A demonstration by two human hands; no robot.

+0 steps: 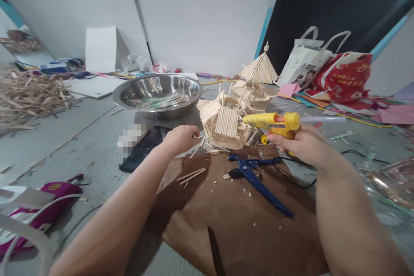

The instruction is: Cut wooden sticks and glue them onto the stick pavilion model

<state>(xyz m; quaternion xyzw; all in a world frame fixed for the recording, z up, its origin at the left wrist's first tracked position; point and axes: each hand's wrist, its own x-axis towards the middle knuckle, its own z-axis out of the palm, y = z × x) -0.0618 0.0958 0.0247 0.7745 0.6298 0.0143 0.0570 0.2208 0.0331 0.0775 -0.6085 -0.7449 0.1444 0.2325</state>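
My right hand (299, 142) is closed around the handle of a yellow hot glue gun (271, 120) with a clear glue stick in its back. The gun's nozzle points left, at a model building of thin wooden sticks (226, 123); whether it touches cannot be seen. On the model's left side is my left hand (183, 138), its fingers curled together. What they pinch, if anything, is too small to make out. Behind stands a second stick model with a pointed roof (259, 69). Blue-handled cutters (258, 181) and several loose sticks (191, 175) lie in front on brown paper (233, 224).
A steel basin (157, 108) holding bagged sticks stands back left, with a black tablet-like slab (144, 151) before it. Far left lies a wood-stick heap (29, 97); nearer is a purple device (54, 194). A red bag (344, 75) and coloured paper are at right. The gun's black cord crosses the paper.
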